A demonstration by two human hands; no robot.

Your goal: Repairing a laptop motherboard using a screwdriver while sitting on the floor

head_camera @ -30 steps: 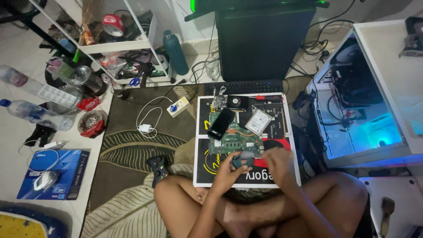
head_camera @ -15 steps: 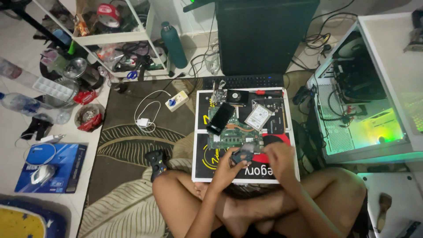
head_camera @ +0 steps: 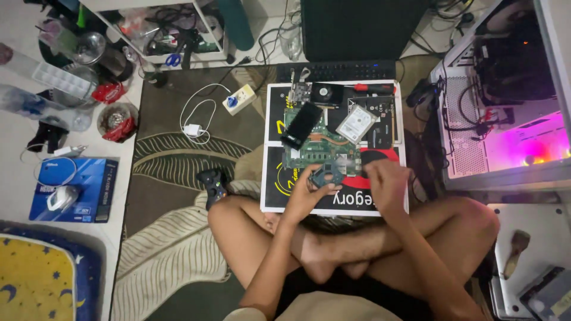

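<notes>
I sit cross-legged on the floor in front of a black, white-edged box (head_camera: 275, 178) used as a work surface. My left hand (head_camera: 304, 195) grips a small dark green circuit part (head_camera: 326, 176) at the front of a green laptop motherboard (head_camera: 321, 150). My right hand (head_camera: 388, 183) rests on the box just right of that part, fingers curled, and what they hold is hidden. On the board lie a black flat module (head_camera: 300, 125) and a silver hard drive (head_camera: 354, 123).
A fan (head_camera: 326, 93), red-handled screwdriver (head_camera: 372, 87) and keyboard (head_camera: 336, 70) lie behind the board. An open lit computer case (head_camera: 505, 119) stands right. A game controller (head_camera: 213, 184), charger (head_camera: 193, 129) and power strip (head_camera: 239, 98) lie on the rug left. Shelf, bottles, blue box with mouse (head_camera: 62, 196) far left.
The view has shifted slightly; both hands stay at the front of the motherboard, with the left hand still on the small part.
</notes>
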